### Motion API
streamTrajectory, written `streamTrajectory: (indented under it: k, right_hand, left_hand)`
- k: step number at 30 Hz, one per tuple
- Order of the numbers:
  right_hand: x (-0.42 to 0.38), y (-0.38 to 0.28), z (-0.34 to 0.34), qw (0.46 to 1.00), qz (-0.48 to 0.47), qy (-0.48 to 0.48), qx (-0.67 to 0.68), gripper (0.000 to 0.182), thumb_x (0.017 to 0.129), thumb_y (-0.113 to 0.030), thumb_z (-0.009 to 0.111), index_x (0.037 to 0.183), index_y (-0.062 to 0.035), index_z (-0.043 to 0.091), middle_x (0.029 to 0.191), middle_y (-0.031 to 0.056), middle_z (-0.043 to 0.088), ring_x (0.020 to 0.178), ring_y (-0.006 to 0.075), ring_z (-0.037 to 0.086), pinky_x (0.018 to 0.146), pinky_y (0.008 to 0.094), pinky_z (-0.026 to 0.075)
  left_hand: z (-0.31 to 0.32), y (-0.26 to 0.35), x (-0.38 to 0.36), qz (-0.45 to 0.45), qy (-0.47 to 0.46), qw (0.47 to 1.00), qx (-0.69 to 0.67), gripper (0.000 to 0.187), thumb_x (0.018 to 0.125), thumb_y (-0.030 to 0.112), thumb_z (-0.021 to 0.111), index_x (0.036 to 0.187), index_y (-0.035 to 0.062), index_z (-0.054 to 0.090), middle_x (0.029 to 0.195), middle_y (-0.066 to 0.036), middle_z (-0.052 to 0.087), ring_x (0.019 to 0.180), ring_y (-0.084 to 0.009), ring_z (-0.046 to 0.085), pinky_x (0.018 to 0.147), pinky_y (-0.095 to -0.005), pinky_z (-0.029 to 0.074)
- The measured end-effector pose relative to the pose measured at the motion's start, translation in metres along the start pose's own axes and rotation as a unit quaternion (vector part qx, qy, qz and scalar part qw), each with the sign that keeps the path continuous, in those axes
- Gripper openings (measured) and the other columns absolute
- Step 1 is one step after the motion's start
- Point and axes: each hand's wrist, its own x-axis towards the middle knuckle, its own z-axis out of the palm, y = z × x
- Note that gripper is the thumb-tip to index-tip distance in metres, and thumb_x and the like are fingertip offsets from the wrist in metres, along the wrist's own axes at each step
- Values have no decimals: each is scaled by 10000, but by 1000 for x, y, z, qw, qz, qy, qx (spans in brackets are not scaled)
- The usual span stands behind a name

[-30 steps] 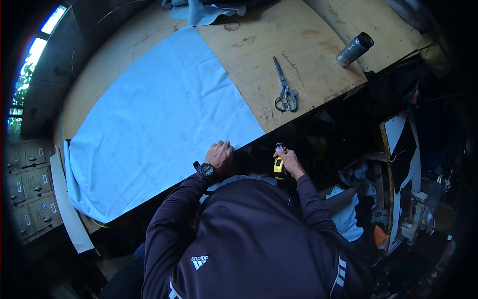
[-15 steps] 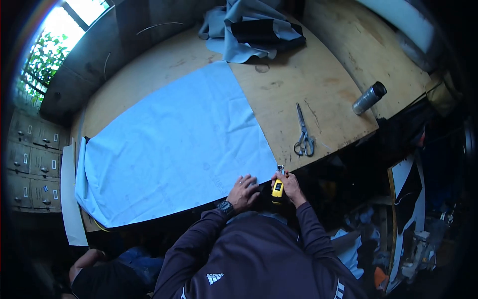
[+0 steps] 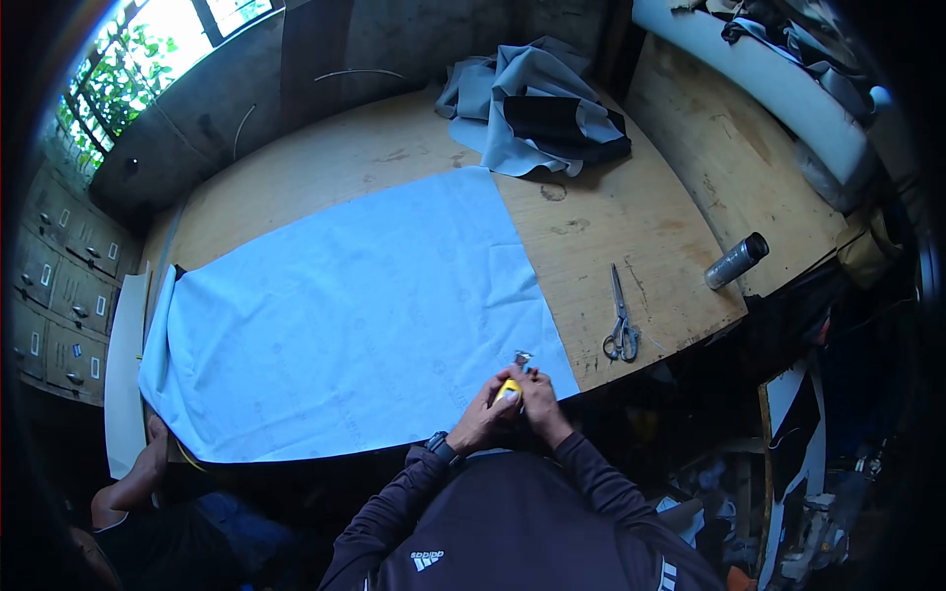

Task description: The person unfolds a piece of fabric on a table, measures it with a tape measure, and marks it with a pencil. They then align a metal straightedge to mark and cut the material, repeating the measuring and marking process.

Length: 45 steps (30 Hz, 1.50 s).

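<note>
My left hand is closed around the yellow body of a tape measure. Pressed in beside it, my right hand has its fingers closed at the other side of the tool, partly hiding it. A shiny metal end sticks out past the fingertips. Both hands are over the near right corner of a light blue sheet of material, which is spread on the wooden table with wrinkles at its right side. Scissors lie to the right of the sheet.
Crumpled grey-blue and black material is heaped at the table's far end. A metal cylinder stands near the right corner of the wooden table. At the lower left, another person's arm reaches to the table edge. Lockers stand left.
My right hand has brought the tape measure left over the sheet, and my left hand has lifted from the sheet's edge to hold it too. The other person's arm has risen to the table edge.
</note>
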Motion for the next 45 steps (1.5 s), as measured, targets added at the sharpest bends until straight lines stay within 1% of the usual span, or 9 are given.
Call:
streamTrajectory:
  k: [8,17,23,25,26,28,30,36,45]
  right_hand:
    - [11,25,43,993,-18,-5,-116,367,1063,-350,593,1054,-16,746,947,30,693,853,82,604,778,266,494]
    - [15,38,77,985,-43,-17,-166,385,1052,-393,600,1064,-45,764,920,12,711,912,72,626,823,269,512]
    - [56,-47,-26,980,-10,195,-31,427,1047,-483,561,979,-120,776,841,-12,684,798,59,664,633,256,519]
    - [89,-75,-93,960,-64,266,63,377,1033,-463,601,952,-115,720,811,-25,652,707,74,641,570,253,496]
    - [109,-90,-139,947,-100,286,104,346,1030,-442,615,937,-118,692,814,-28,637,692,79,611,599,260,499]
    - [151,-124,-236,923,-118,311,193,298,1029,-420,623,952,-139,684,829,-29,641,722,85,599,585,285,487]
    - [199,-151,-332,901,-163,357,187,383,1011,-493,621,1065,-117,668,889,-8,679,703,111,634,586,296,521]
    - [272,-200,-363,937,-49,345,4,639,901,-717,634,966,-81,651,815,31,647,701,126,641,617,326,527]
    - [217,-59,-243,980,-52,191,-26,477,1001,-544,607,877,-84,619,646,28,533,554,115,541,547,315,468]
  left_hand:
    - [-68,41,-38,-13,45,957,285,612,1019,477,626,1427,37,509,990,-54,661,871,-116,593,806,-280,498]
    - [-106,40,-41,-170,-33,984,-47,357,891,261,795,1063,24,589,863,-29,603,711,-96,559,608,-249,435]
    - [-100,63,-39,-82,28,967,239,266,1010,178,669,1197,-7,629,871,-92,680,726,-96,609,602,-268,479]
    - [-135,59,-45,-59,13,897,439,291,977,250,720,1119,1,665,837,-95,703,712,-95,643,591,-270,505]
    - [-166,44,-45,213,-58,749,625,255,961,177,736,1143,18,656,777,-70,671,634,-153,636,581,-290,513]
    - [-176,63,-55,-46,91,865,491,260,945,207,732,1125,20,717,822,-102,709,727,-181,683,678,-327,551]
    - [-221,69,-52,15,50,815,577,247,952,192,713,1125,18,739,865,-103,727,768,-145,672,690,-297,540]
    - [-182,111,55,-107,134,854,492,287,960,261,693,1046,-4,763,809,-107,737,769,-143,693,688,-292,543]
    - [-135,170,315,-61,80,772,627,341,942,389,657,1042,100,808,848,-89,777,778,-196,724,750,-355,564]
